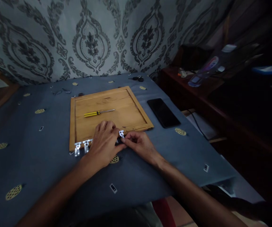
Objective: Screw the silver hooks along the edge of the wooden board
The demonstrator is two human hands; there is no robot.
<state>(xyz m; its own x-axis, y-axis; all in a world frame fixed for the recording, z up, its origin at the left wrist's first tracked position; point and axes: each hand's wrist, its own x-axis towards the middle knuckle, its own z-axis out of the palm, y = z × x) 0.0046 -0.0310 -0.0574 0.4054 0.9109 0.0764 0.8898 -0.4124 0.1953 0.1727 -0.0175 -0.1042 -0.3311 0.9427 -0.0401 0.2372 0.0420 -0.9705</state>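
1 hook [121, 134] in right grip [138, 143], long axis seemingly toward camera, left grip [105, 140] unclear

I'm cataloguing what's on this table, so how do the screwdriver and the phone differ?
The screwdriver has a yellow-and-black handle and a metal shaft, while the phone looks black throughout. The screwdriver is slender; the phone is a broad, flat slab. The screwdriver lies on the wooden panel, the phone on the tablecloth. Both lie flat, untouched by the left hand or right hand.
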